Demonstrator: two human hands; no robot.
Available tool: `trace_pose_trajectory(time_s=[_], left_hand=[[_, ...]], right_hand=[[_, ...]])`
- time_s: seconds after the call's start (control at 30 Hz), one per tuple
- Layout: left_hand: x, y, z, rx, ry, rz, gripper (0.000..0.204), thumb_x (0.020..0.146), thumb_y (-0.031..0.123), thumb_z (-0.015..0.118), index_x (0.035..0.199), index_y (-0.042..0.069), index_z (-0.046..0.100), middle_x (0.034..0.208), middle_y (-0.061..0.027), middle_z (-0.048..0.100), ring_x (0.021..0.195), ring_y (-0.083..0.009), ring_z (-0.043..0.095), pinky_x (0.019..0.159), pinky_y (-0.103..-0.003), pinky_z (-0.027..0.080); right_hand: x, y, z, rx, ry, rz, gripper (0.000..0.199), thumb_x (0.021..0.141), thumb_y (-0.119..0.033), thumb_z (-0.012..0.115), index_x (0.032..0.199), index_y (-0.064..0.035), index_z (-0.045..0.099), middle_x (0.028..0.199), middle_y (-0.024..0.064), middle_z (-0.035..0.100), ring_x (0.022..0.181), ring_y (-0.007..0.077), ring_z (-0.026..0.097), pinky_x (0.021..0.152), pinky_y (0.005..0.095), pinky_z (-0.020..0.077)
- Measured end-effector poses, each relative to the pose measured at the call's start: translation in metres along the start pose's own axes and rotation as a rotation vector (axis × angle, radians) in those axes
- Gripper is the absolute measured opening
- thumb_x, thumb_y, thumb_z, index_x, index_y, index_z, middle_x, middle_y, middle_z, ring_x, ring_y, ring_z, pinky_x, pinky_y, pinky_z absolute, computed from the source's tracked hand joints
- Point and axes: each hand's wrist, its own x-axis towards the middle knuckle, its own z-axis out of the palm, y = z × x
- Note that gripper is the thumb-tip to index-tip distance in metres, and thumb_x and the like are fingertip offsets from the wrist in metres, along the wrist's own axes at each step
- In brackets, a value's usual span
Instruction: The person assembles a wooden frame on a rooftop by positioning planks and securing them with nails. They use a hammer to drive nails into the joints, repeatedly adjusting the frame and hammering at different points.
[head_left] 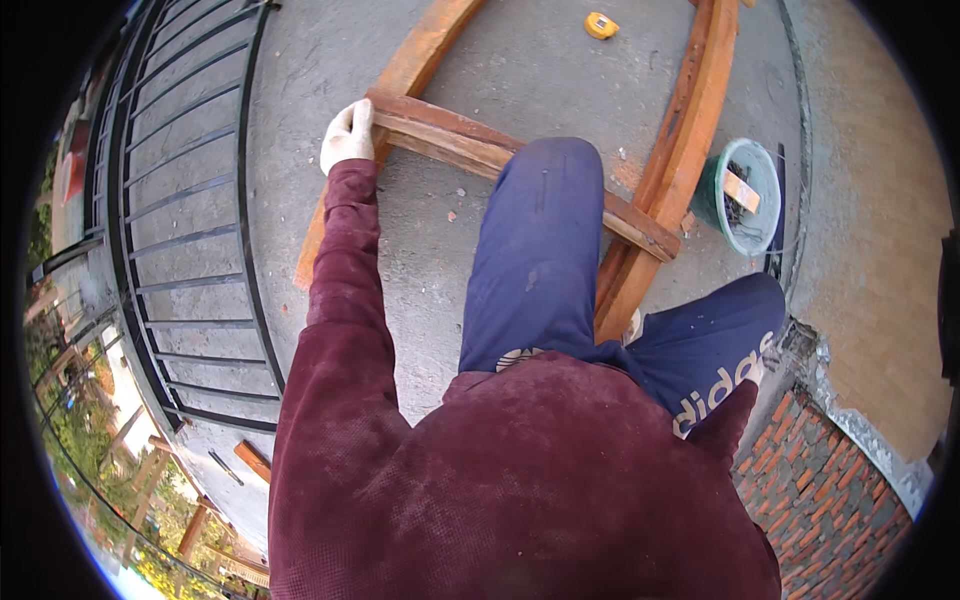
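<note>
My left hand, in a white glove, grips the left end of a wooden crosspiece where it meets the left rail of a reddish-brown wooden frame lying on the concrete floor. My left knee in blue trousers rests over the crosspiece. The right rail of the frame runs up past my right leg. My right hand is mostly hidden behind my right thigh; only a bit of white glove shows near the brick wall.
A black metal railing lines the left edge of the floor, with a drop beyond it. A green bucket of nails and wood bits stands at right. A yellow tape measure lies at the top. A brick wall is at lower right.
</note>
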Motion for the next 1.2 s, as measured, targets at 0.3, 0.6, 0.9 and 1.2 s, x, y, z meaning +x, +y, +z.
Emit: trace_pose_trajectory(time_s=[0.3,0.6,0.9,1.2], left_hand=[[-0.012,0.028,0.014,0.332,0.08,-0.009,0.076,0.081,0.066,0.076,0.124,0.003,0.071,0.122,-0.0184,0.072,0.113,-0.0316,0.068,0.103,-0.041,0.049],[-0.008,0.005,0.011,0.113,0.101,-0.076,0.062,0.085,0.052,0.081,0.121,0.002,0.073,0.116,-0.0151,0.074,0.108,-0.0273,0.068,0.1,-0.039,0.049],[-0.013,0.022,0.01,0.327,0.172,0.031,0.064,0.081,0.06,0.077,0.117,0.007,0.075,0.114,-0.0185,0.072,0.108,-0.0349,0.068,0.098,-0.044,0.051],[-0.022,0.038,0.007,0.361,0.179,0.015,0.072,0.078,0.069,0.071,0.117,0.008,0.076,0.113,-0.0171,0.073,0.109,-0.0354,0.068,0.098,-0.045,0.052]], right_hand=[[-0.139,-0.145,-0.019,-0.516,0.011,-0.172,0.059,0.08,0.0,0.057,0.138,-0.001,0.051,0.081,0.005,0.057,0.054,0.0137,0.054,0.045,0.0296,0.0481],[-0.11,-0.105,0.074,-0.13,-0.097,0.015,0.027,0.091,0.0,0.061,0.115,-0.0042,0.051,0.081,0.0045,0.054,0.061,0.0154,0.056,0.047,0.0316,0.051],[-0.069,-0.017,0.197,-0.2,-0.49,0.194,0.039,0.082,0.003,0.063,0.119,-0.0012,0.052,0.079,0.0071,0.057,0.058,0.0175,0.057,0.045,0.0345,0.0522],[-0.041,-0.045,0.186,-0.194,-0.401,0.222,0.025,0.086,0.0,0.057,0.107,-0.0096,0.047,0.076,0.007,0.051,0.055,0.019,0.051,0.045,0.0355,0.0453]])
